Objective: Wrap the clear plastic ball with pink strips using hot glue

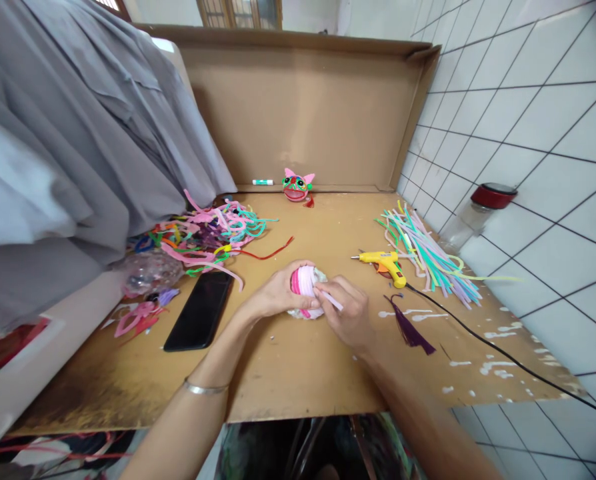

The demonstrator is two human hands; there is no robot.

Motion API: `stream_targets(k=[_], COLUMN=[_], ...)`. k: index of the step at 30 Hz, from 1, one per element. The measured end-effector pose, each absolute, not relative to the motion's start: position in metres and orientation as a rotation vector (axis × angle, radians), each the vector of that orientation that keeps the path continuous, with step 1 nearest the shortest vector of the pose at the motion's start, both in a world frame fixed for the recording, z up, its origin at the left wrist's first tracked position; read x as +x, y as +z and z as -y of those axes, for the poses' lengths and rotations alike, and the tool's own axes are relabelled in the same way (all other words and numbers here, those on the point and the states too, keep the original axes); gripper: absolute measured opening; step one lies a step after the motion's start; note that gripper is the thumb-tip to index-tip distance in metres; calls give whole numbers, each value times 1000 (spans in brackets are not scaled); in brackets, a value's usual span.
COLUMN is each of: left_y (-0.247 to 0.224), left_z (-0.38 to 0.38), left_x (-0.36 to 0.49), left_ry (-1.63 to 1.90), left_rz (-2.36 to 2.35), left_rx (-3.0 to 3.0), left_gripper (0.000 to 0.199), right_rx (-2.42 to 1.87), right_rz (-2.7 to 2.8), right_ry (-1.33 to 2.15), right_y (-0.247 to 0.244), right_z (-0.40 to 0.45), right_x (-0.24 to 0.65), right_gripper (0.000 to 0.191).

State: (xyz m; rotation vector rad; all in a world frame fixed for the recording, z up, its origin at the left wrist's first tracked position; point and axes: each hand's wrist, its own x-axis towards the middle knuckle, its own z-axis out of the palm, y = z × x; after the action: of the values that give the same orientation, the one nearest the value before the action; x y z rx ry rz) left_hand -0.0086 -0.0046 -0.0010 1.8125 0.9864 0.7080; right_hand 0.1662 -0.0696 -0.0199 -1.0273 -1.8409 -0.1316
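Note:
Near the middle of the table, my left hand point(281, 292) is wrapped round a rounded craft piece point(305, 281) coiled from white and pink fuzzy stems. Its left side and lower part are partly covered by my fingers. My right hand point(347, 308) is closed in a pinch on the loose end of a pale pipe cleaner point(334, 301), which runs against the craft piece. To the right, a yellow glue gun point(385, 265) lies on its side, its nozzle pointing left. A dark purple tassel point(411, 327) rests below it.
A heap of colourful pipe cleaners point(213, 233) and a black phone point(199, 312) lie to the left. Straight pastel pipe cleaners point(431, 257) spread at right, near a red-lidded jar point(478, 210). A finished animal-face ornament point(297, 187) and a glue stick point(263, 182) stand before the cardboard wall point(303, 113). A black cord point(493, 350) crosses the right.

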Motion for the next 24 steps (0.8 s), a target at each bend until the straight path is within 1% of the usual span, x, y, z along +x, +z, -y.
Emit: stream_targets(k=[15,24], left_y=[2,3], left_z=[6,7], left_x=[-10,-9], left_ry=[734,773], left_rz=[-989,-979], left_rx=[1824,1827], left_gripper=[87,91], right_rx=[-977,-928], right_rz=[1792,1817], right_ry=[85,63], right_y=[-19,-19], right_z=[68,66], right_x=[165,164], right_gripper=[17,12])
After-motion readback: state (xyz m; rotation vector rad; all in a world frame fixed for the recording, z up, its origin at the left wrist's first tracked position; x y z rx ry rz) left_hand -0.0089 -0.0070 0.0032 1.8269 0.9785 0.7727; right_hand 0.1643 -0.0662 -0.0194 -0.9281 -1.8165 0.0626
